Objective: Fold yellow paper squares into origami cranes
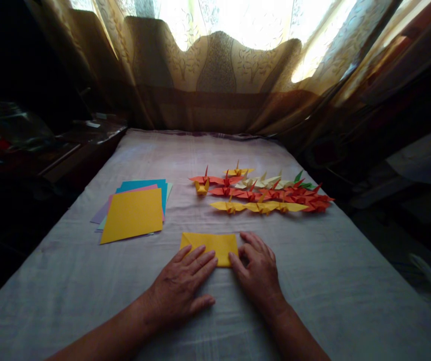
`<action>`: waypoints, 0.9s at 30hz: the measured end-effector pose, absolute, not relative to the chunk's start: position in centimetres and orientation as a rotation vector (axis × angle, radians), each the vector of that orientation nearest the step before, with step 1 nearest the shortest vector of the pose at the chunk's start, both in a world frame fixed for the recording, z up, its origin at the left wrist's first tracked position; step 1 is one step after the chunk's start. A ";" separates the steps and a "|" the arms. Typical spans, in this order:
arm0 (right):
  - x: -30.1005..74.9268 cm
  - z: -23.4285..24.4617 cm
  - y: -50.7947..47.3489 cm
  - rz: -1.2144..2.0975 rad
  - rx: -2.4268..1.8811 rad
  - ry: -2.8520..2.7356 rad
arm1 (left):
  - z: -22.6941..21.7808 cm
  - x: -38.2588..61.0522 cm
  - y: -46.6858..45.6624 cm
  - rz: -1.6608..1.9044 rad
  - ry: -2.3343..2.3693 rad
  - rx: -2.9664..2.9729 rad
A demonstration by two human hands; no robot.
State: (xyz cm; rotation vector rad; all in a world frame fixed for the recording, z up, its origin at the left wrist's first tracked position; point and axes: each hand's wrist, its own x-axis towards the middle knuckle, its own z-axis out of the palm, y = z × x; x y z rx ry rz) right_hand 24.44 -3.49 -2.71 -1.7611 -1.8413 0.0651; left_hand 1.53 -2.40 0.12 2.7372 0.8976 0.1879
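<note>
A yellow sheet of origami paper (223,245), folded to a rectangle, lies flat on the cloth in front of me. My left hand (183,281) rests on its left part with the fingers stretched out and the thumb apart. At the paper's right edge is my right hand (258,271), its thumb on the near right corner and its bent fingers beside the far right corner. Whether those fingers pinch the edge is hard to make out. The left hand covers the near left part of the paper.
Left of the hands lies a stack of coloured square sheets (133,215), yellow on top. Beyond the right hand stand rows of folded paper cranes (264,205) in red, yellow, cream and green. A light cloth (185,150) covers the surface; a curtain (215,75) hangs behind.
</note>
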 end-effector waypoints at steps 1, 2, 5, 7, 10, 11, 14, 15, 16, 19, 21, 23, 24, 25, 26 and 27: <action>24.4 -2.8 -3.5 0.060 -1.765 -1.826 | 0.1 1.5 -2.4 0.191 0.898 2.742; 24.4 -3.0 -3.5 0.052 -1.767 -1.811 | 0.0 1.5 -2.4 0.200 0.901 2.747; 24.4 -3.4 -3.4 0.021 -1.756 -1.790 | -0.2 1.4 -2.3 0.224 0.904 2.756; 24.4 -3.5 -3.4 -0.010 -1.746 -1.783 | -0.3 1.4 -2.3 0.222 0.898 2.759; 24.3 -3.0 -3.6 -0.076 -1.685 -1.810 | -0.4 1.4 -2.4 0.219 0.898 2.772; 24.2 -2.6 -3.7 -0.093 -1.639 -1.855 | -0.4 1.4 -2.4 0.218 0.900 2.782; 23.9 -1.3 -4.2 -0.080 -1.452 -2.072 | -0.7 1.4 -2.4 0.235 0.910 2.817; 23.8 -0.9 -4.4 -0.056 -1.391 -2.143 | -0.8 1.4 -2.4 0.245 0.912 2.825; 23.7 -0.5 -4.7 -0.029 -1.342 -2.202 | -0.8 1.4 -2.4 0.251 0.913 2.829; 23.6 0.2 -5.2 0.035 -1.268 -2.312 | -1.0 1.4 -2.4 0.237 0.905 2.828; 23.7 0.3 -5.3 0.039 -1.267 -2.344 | -1.1 1.4 -2.4 0.232 0.902 2.820; 24.1 0.3 -5.4 0.018 -1.273 -2.373 | -1.2 1.3 -2.4 0.240 0.904 2.812; 24.4 0.3 -5.4 0.006 -1.277 -2.388 | -1.2 1.3 -2.4 0.244 0.906 2.809; 24.7 0.4 -5.4 -0.005 -1.283 -2.403 | -1.2 1.3 -2.4 0.243 0.906 2.807; 25.2 0.4 -5.4 -0.011 -1.292 -2.418 | -1.2 1.3 -2.4 0.239 0.905 2.804; 25.6 0.4 -5.4 -0.016 -1.303 -2.430 | -1.1 1.3 -2.3 0.231 0.901 2.803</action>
